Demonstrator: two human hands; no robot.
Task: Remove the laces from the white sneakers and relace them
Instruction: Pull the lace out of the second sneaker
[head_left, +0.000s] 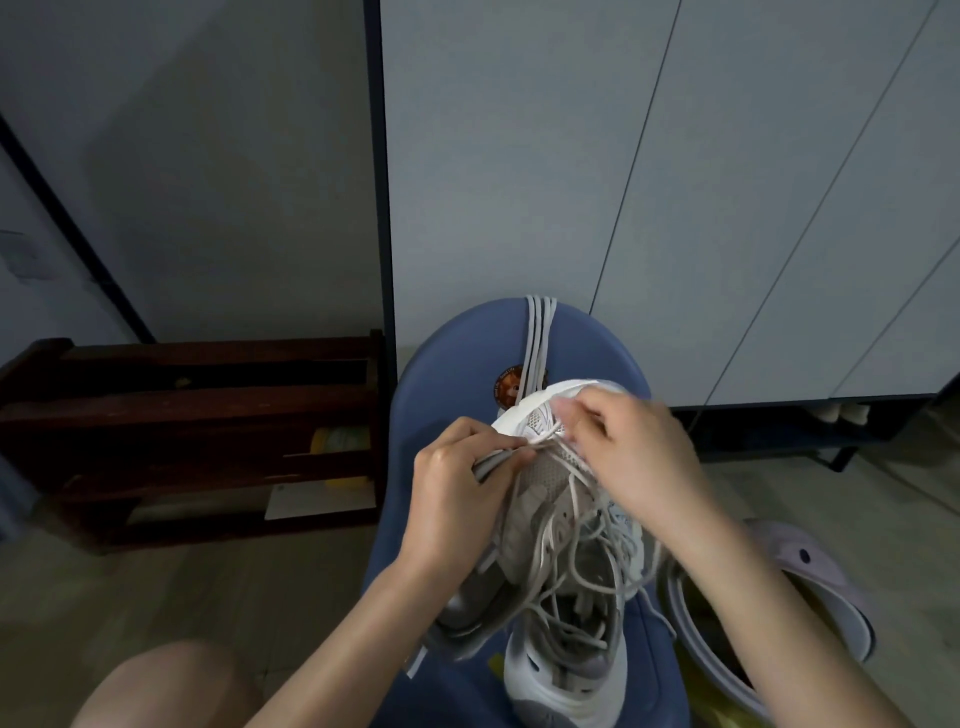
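Where the floor meets the wall at far left, a dark wooden rack (197, 426) stands with a yellow object (340, 441) and a pale sheet (319, 501) on its shelves; no writing on either is legible. A bare knee (171, 680) shows at the lower left edge. Moving right, the left hand (457, 493) has its fingers curled, thumb and forefinger pinching a white lace (566, 519) at the forward eyelets, with a bundle of grey lace (493, 462) gripped beneath. The white sneaker (545, 525) lies on a blue plastic stool (441, 374), toe pointing away, its lace loose and tangled over the tongue and opening. A second pale shoe (561, 686) sits just below it, touching. A round brown sticker (509, 387) on the stool carries print too small to read. Four grey lace strands (540, 332) hang over the stool's far rim. The right hand (634, 447) is curled over the toe area, fingertips pinching the lace beside the left. At far right, a lilac clog (810, 566) and a basin (727, 660) rest on the floor before white cabinet doors (675, 182).
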